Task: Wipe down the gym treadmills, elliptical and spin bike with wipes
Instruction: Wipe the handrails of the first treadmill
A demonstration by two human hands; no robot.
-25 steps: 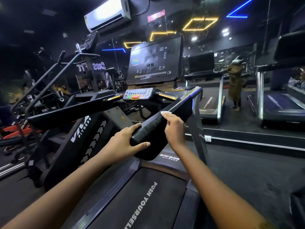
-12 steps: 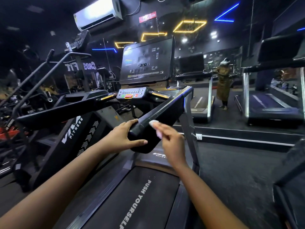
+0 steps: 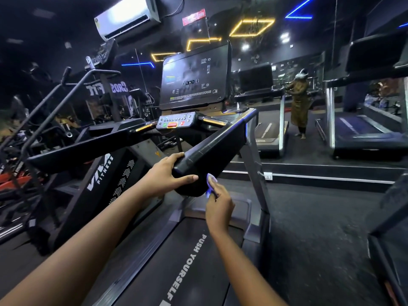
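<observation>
I stand on a black treadmill whose belt [image 3: 176, 266] reads PUSH YOURSELF. Its right handrail [image 3: 212, 149] slopes down toward me from the console [image 3: 176, 123] and the dark screen [image 3: 194, 76]. My left hand [image 3: 164, 175] grips the near end of that handrail, thumb underneath and fingers over the top. My right hand [image 3: 218, 206] pinches a small white wipe [image 3: 210, 182] and holds it against the rounded lower end of the rail, on its right side.
The left handrail [image 3: 84, 149] runs alongside. A stair machine marked VIVA FITNESS [image 3: 99, 173] stands close on the left. A mirror wall ahead reflects a person [image 3: 299, 102] and more treadmills. Another treadmill's edge [image 3: 388, 250] is at the right. Dark floor [image 3: 320, 228] lies between.
My right hand slid with the wipe from the top of the handrail down to its rounded lower end. My left hand kept its grip. The view shifted slightly.
</observation>
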